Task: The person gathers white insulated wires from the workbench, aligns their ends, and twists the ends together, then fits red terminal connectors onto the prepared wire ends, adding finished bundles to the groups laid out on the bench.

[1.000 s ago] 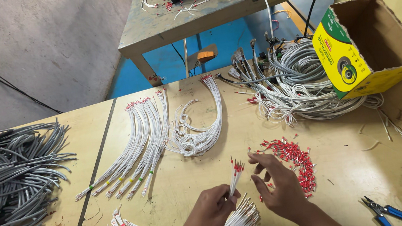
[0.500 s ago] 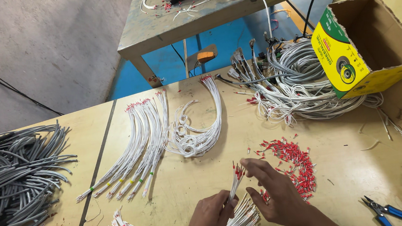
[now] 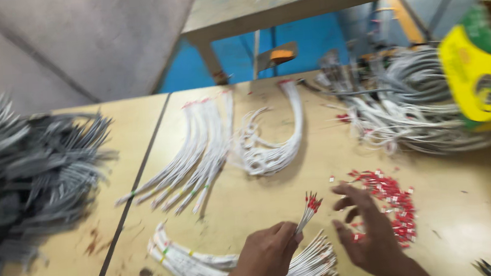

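**Even light, heavy motion blur**

Soft, even light falls on the pale wooden tabletop (image 3: 250, 197), leaving only faint shadows under the curved bundle of white wires (image 3: 276, 147). Motion blur smears the whole view, worst at the edges: the grey cable heap (image 3: 24, 175) and yellow-green cardboard box (image 3: 483, 76) lose all detail. No glare

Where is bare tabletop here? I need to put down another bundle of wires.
Bare pale wooden tabletop lies right of the small red terminals, below the tangled grey-white cable heap. A smaller patch lies between the curved white wire bundle and the left hand. The left end is crowded with dark grey cables.
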